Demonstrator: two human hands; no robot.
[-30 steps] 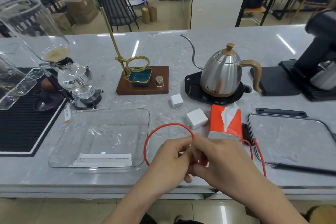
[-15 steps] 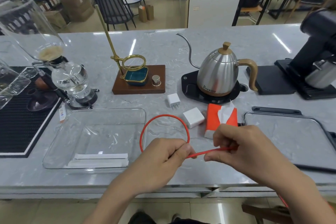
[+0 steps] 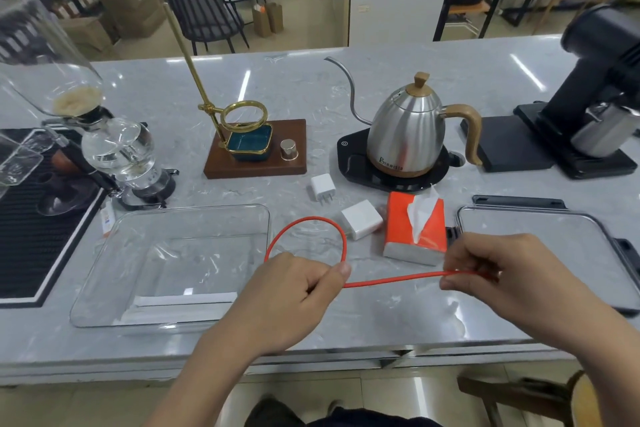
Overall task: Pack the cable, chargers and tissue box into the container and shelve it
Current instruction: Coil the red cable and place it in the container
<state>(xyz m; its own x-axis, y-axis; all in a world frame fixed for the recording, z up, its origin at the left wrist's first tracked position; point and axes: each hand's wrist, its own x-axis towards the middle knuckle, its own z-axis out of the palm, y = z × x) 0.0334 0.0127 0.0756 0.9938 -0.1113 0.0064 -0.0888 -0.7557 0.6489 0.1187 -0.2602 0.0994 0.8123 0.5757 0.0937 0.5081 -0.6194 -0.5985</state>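
A red cable (image 3: 391, 280) stretches between both hands above the counter's front edge. My left hand (image 3: 294, 291) pinches one loop of it, which arcs up behind the fingers. My right hand (image 3: 498, 274) grips the cable farther right. The clear container (image 3: 104, 253) lies open at the front left with a white paper strip inside. Two white chargers sit behind the loop: a small one (image 3: 322, 186) and a larger one (image 3: 361, 224). The orange tissue box (image 3: 415, 229) stands beside them, a tissue poking out.
The container's lid (image 3: 540, 236) lies at the right. Behind are a steel gooseneck kettle (image 3: 405, 135) on a black base, a wooden stand with a brass ring (image 3: 256, 149), a glass siphon brewer (image 3: 117, 156), a black mat (image 3: 31, 236) and a black grinder (image 3: 595, 97).
My hands have drawn apart: the right hand slid rightward along the cable, pulling a straight length taut, while the left hand kept hold of the loop.
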